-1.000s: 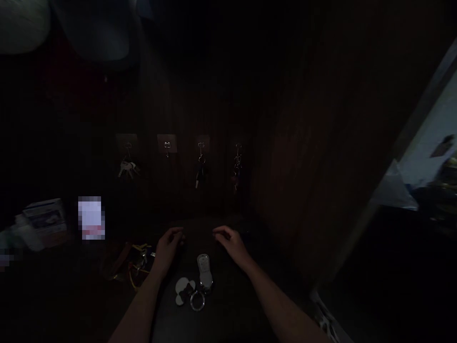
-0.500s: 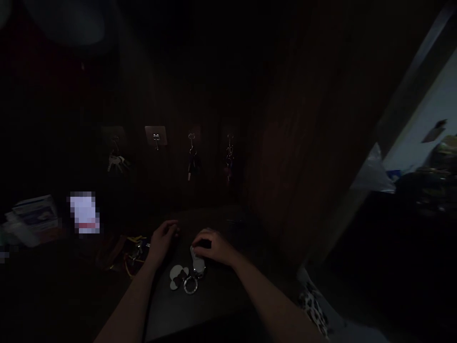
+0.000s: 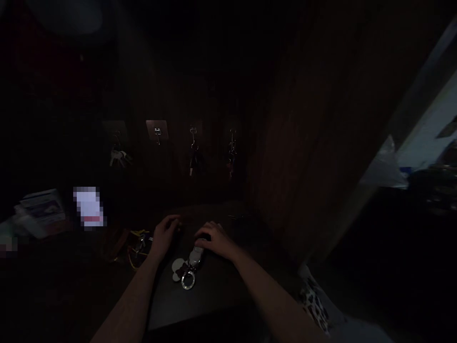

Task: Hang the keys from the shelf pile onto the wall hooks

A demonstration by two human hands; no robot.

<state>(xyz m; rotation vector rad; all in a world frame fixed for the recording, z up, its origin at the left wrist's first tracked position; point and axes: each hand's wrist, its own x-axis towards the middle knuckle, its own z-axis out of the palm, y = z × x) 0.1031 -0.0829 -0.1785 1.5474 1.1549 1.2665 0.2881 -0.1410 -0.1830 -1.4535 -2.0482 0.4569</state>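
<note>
Very dim light. A dark desk point(image 3: 210, 297), faint grey sheen near its front edge, meets a near-black back panel point(image 3: 178, 95) at its rear edge. Along its right edge stands a brown side panel point(image 3: 296, 152); beyond, a pale, bluish wall point(image 3: 423, 145).

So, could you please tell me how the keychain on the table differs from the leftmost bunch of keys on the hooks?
The keychain lies on the table, while the bunch of keys hangs from a hook. The keychain has a bulky pale fob and a ring; the bunch of keys fans out in slim pieces. The right hand is at the keychain; neither hand is near the bunch of keys. Both show pale parts.
</note>
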